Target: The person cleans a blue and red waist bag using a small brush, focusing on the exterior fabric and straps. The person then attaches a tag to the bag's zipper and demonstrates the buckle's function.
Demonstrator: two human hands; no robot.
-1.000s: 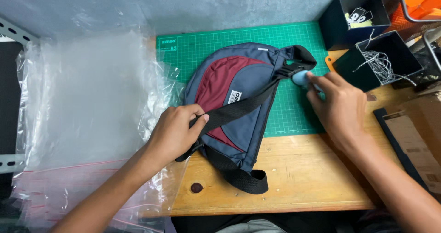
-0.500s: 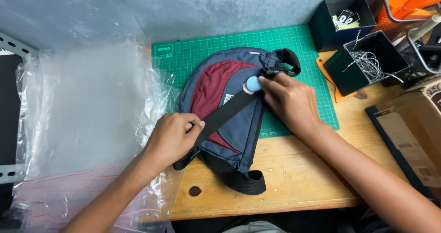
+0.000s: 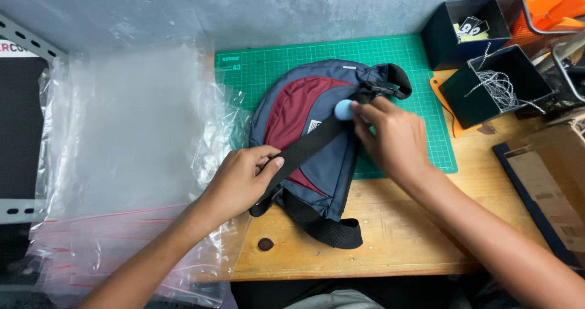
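Observation:
A navy and maroon sling bag [image 3: 317, 129] lies on a green cutting mat [image 3: 341, 59], its lower end over the wooden table. My left hand [image 3: 241, 181] pinches the bag's black strap [image 3: 304, 150] near its lower end. My right hand [image 3: 393, 138] rests on the upper part of the bag and holds a small light-blue round object [image 3: 343, 109] against the strap.
A stack of clear plastic bags [image 3: 134, 150] lies to the left. Two dark open boxes stand at the back right, one with cards [image 3: 466, 26], one with string [image 3: 503, 87]. An orange item [image 3: 548, 1] sits in the corner. A flat cardboard package [image 3: 548, 187] lies at right.
My right hand has moved left from the mat's right edge onto the bag, carrying the light-blue object to the strap. My left hand has kept its grip on the strap.

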